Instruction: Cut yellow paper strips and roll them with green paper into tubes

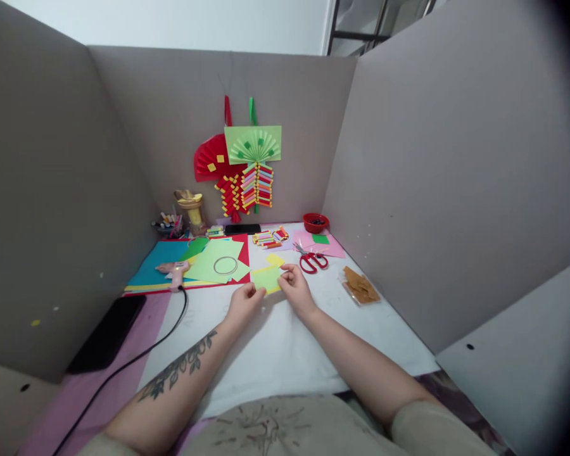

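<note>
A small yellow-green sheet of paper (266, 279) is held up over the white table cover. My left hand (245, 301) pinches its lower left corner between thumb and fingers. On the opposite edge, my right hand (298, 289) grips it with the thumb in front. Just behind the sheet lies a small yellow paper piece (275, 259). Red-handled scissors (312, 259) rest beyond my right hand. To the left, a pale green sheet (209, 261) tops a stack of coloured papers, with a round ring (225, 265) on it.
A pink glue gun (175, 271) with a black cord lies left, near a black tablet-like slab (108, 332). A brown-filled packet (361, 286) and a red bowl (316, 222) are on the right. Paper fan decorations (256, 144) hang on the grey back partition; side partitions enclose the table.
</note>
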Motion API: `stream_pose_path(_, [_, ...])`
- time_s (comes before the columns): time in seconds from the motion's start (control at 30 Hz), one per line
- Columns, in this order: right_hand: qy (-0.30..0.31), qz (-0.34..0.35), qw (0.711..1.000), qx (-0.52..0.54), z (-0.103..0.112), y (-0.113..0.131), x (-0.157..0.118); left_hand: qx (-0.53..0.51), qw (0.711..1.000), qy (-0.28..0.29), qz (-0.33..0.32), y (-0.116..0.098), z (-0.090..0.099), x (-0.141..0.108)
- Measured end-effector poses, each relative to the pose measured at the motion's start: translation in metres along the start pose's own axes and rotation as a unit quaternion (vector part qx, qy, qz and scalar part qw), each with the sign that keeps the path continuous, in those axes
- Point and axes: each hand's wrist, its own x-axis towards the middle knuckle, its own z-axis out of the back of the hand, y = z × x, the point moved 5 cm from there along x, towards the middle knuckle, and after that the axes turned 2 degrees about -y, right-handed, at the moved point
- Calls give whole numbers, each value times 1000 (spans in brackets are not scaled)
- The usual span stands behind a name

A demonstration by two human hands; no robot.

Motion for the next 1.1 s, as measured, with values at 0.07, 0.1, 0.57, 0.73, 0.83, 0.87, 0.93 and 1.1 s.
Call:
stream_pose_path(0.07, [28,-30,999,21,-6,2,-2,-9,1000,-11,1,-5,0,0])
stream_pose_path(0.1, [42,-48,998,28,-10,2,-2,-15,1000,-11,-3,-8,-1,1])
stream_pose_path(0.57, [-21,-107,994,27,-10,-16,12,54,998,4,-29,-3,-15,13])
stream_pose_path(0.73, [-31,-96,995,13,2,-17,19,80,996,12,-37,-2,-16,14])
stream_pose_path(0.83, [-32,-98,995,-10,8,-16,24,72,997,9,-39,-1,-15,15])
stream_pose_path(0.87, [-36,-94,995,-15,11,-15,25,71,997,5,-37,-1,-15,15])
stream_pose_path(0.93, [-44,-88,995,-21,15,-11,26,68,997,1,-32,-2,-13,14])
stream_pose_path(1.1, [-54,-63,996,-21,20,0,23,51,998,-8,-28,-9,-6,11])
